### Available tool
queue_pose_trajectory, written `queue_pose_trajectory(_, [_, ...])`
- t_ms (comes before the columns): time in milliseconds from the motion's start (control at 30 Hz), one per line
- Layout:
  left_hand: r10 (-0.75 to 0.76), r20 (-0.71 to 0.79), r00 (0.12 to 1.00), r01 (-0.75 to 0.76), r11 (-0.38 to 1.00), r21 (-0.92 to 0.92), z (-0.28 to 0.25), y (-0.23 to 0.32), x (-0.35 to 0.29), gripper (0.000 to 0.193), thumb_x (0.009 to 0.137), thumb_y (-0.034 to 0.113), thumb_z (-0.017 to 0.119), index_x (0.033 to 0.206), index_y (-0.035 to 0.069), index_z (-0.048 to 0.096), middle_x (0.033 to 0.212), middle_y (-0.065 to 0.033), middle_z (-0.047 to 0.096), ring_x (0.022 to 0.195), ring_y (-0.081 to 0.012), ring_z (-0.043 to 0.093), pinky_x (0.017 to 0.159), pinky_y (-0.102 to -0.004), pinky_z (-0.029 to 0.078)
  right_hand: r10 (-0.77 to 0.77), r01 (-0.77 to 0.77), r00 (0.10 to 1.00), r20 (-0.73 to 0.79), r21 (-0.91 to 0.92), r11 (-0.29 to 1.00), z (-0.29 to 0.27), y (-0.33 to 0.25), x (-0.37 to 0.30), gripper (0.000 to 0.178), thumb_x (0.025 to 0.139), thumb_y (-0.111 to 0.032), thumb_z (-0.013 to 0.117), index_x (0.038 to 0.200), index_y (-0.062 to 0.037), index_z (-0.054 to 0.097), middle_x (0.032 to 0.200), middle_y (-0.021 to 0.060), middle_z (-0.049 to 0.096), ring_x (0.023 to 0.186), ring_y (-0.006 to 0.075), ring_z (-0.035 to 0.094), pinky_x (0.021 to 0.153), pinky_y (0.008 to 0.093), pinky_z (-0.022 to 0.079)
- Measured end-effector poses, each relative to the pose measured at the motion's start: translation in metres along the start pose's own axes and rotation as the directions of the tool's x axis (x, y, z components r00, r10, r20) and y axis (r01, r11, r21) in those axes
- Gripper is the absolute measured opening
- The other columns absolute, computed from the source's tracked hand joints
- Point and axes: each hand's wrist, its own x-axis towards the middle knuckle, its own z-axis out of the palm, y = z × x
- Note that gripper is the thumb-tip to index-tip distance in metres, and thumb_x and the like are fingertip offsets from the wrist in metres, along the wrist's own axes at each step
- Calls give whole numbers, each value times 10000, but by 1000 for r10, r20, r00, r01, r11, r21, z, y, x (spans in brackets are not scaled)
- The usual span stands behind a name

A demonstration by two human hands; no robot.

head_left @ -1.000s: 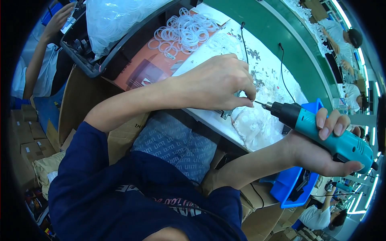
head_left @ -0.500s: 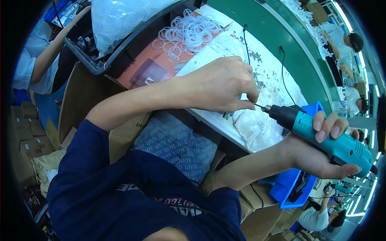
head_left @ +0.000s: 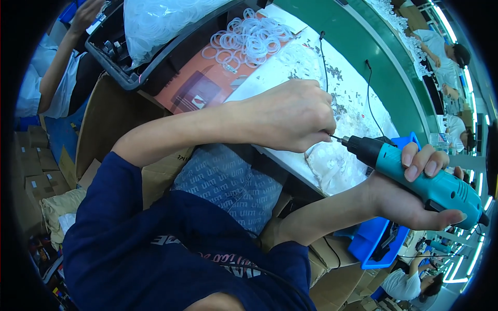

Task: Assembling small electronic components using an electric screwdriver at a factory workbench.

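Note:
A teal and black electric screwdriver point(head_left: 415, 173) lies in my right hand point(head_left: 402, 199), its fingers wrapped round the body and its thin bit pointing left. At the bit's tip is my left hand point(head_left: 298, 114), closed, with thumb and fingertips pressed together. Whatever those fingertips hold is hidden behind the hand. Under and beyond my left hand spreads a white work surface point(head_left: 249, 93) strewn with small dark pieces point(head_left: 337, 72). A crumpled whitish plastic bag point(head_left: 334, 168) rests on it below the screwdriver's bit.
Clear rings point(head_left: 254, 39) are heaped on an orange sheet point(head_left: 181, 96). A black crate point(head_left: 116, 85) holds a bag of more rings point(head_left: 161, 31). Blue bins point(head_left: 371, 236) stand at the right. Black cables point(head_left: 326, 57) rise near a green surface point(head_left: 358, 46). Other people point(head_left: 31, 88) sit nearby.
My left hand has turned slightly and lowered, its fingers curling tighter, so the small metal part below it is now hidden. The screwdriver has barely moved. The view has shifted a little.

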Motion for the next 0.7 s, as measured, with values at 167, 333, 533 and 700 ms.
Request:
queue_pose_trajectory(167, [-49, 77, 996, 55, 996, -71, -12, -1, -7, 254, 697, 127, 735, 928, 35, 679, 892, -110, 642, 914, -264, 586, 803, -379, 440, 16, -18, 1000, -27, -70, 997, 1, -1, 2, 629, 791, -651, 509, 996, -60, 454, 757, 70, 435, 512, 100, 442, 465, 228, 346])
queue_pose_trajectory(333, [-122, 197, 973, 83, 977, 194, -26, -9, -22, 481, 652, 168, 779, 1114, 123, 656, 1209, -124, 561, 1146, -270, 507, 971, -394, 405, 90, -81, 994, 55, -145, 986, 2, 7, -3, 641, 780, -669, 501, 1004, -69, 459, 751, 73, 444, 510, 106, 453, 468, 236, 368])
queue_pose_trajectory(533, [-208, 283, 936, 159, 970, 186, -13, -12, -29, 428, 691, 140, 749, 1113, 152, 675, 1193, -116, 580, 1117, -261, 531, 950, -378, 437, 158, -132, 983, 89, -248, 960, 16, 28, -15, 595, 813, -644, 489, 1002, -81, 459, 730, 77, 479, 489, 119, 465, 459, 251, 396])
queue_pose_trajectory(700, [-246, 285, 926, 202, 964, 175, -13, -13, -30, 416, 686, 131, 746, 1098, 140, 684, 1147, -114, 608, 1097, -259, 540, 930, -361, 461, 207, -177, 975, 85, -276, 945, 18, 39, -17, 572, 810, -644, 493, 995, -104, 460, 710, 69, 478, 482, 127, 476, 455, 256, 418])
